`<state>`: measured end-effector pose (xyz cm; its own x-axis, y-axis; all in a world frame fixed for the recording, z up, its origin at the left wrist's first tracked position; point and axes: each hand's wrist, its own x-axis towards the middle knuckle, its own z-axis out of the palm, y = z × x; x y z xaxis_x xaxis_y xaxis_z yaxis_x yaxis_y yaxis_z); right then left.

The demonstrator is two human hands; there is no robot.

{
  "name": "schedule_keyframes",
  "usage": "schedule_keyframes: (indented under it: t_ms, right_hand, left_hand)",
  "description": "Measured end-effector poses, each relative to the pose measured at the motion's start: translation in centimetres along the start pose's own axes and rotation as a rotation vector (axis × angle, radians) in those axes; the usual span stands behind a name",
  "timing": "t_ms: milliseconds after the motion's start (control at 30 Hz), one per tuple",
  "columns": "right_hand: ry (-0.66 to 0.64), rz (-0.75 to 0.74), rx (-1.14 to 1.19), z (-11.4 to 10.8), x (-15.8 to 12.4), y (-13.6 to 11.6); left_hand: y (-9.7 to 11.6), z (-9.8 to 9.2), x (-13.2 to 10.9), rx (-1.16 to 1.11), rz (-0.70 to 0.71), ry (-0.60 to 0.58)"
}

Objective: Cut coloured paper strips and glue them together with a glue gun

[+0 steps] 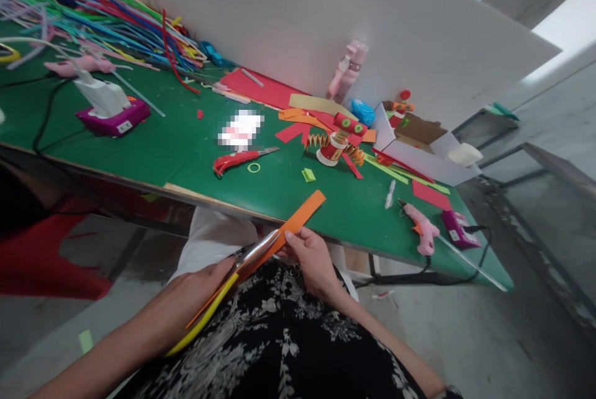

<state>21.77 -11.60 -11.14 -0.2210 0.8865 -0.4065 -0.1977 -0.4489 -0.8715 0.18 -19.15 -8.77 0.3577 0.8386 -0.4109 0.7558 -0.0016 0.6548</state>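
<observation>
Yellow-handled scissors (259, 249) are in my left hand (200, 293), their metal blades pointing up and right along an orange paper strip (305, 211). My right hand (317, 262) pinches this strip between thumb and fingers, close to the blade tips. A narrow orange edge of paper also shows beside the yellow handle, under my left hand. Both hands are over my lap, just in front of the green table (195, 185). On the table beyond them stands a paper figure (331, 149) with a red head, green eyes and folded paper limbs.
A red utility knife (239, 159) lies with its blade out, near a green paper ring (254, 167). At right are a pink glue gun (421, 228), a purple power socket (459, 229) and a white box (414, 154). Colourful pipe cleaners (121, 23) are heaped at left.
</observation>
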Motion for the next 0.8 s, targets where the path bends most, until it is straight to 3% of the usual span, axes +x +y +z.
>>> schedule_keyframes:
  t_ms: [300,800]
  right_hand:
    - [-0.031,-0.015,-0.024,0.1,-0.2,0.2]
    - [-0.038,-0.024,-0.025,0.2,-0.2,0.4]
  left_hand:
    - [2.1,-0.5,1.1,-0.014,-0.062,0.012]
    - [2.0,0.1,1.7,-0.075,-0.060,-0.052]
